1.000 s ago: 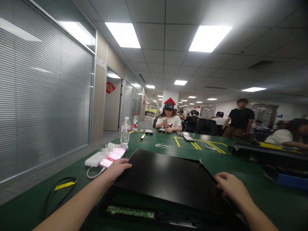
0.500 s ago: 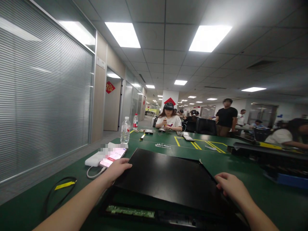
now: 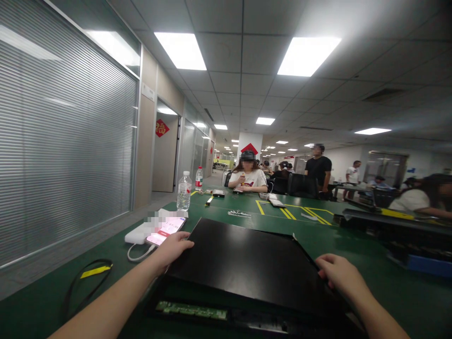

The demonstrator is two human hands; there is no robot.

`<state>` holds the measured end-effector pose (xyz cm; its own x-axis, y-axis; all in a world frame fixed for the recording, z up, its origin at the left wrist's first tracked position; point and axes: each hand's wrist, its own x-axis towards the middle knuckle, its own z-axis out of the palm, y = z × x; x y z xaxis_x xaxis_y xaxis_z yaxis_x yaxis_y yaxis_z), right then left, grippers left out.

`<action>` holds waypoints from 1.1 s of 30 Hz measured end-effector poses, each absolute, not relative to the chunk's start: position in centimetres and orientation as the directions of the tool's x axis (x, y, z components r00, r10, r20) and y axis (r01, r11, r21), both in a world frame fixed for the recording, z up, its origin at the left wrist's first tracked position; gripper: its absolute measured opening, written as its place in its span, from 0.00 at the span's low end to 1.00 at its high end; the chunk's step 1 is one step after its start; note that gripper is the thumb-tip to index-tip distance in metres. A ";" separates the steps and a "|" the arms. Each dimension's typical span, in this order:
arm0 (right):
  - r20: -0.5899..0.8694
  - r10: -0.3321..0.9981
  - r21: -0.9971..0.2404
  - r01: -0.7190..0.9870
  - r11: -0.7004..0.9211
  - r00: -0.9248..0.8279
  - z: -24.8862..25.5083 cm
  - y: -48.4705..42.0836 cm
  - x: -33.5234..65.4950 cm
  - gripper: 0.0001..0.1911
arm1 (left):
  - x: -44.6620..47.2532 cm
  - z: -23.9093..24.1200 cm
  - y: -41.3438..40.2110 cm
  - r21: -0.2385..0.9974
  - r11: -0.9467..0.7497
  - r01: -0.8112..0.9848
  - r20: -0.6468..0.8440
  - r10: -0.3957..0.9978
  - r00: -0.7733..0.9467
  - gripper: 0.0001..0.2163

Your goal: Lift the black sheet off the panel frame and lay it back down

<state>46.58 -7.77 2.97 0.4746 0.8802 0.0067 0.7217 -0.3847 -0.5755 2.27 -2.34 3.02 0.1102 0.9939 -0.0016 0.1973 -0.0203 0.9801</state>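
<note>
A glossy black display panel (image 3: 247, 263) lies tilted before me, its front edge raised above a dark frame. My left hand (image 3: 174, 247) grips the panel's left edge, thumb on the top face and the other fingers mostly hidden. At the right edge, my right hand (image 3: 341, 272) pinches the panel side with curled fingers. Under the front edge shows a green circuit board (image 3: 190, 310), a long narrow strip along the dark frame (image 3: 275, 325).
Left of the panel lie a lit phone (image 3: 167, 228), a white power bank (image 3: 137, 234) and a black strap (image 3: 72, 292). A water bottle (image 3: 183, 192) stands behind them. Dark parts (image 3: 399, 230) pile up at right. Across the green table sits a person (image 3: 249, 176).
My hands and the display panel stay almost still. In the background, the standing person in black has shifted to the left.
</note>
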 end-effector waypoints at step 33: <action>0.016 0.888 -0.586 0.724 -0.364 0.460 3.7 -7.9 46.4 0.15 | 2.2 3.0 -1.7 0.986 -0.032 0.166 0.016 0.995 0.102 0.14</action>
<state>46.43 -7.89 3.68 0.4599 0.8878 0.0165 0.7242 -0.3643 -0.5855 2.24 -1.72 3.04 0.1015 0.9947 0.0156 0.1659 -0.0324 0.9856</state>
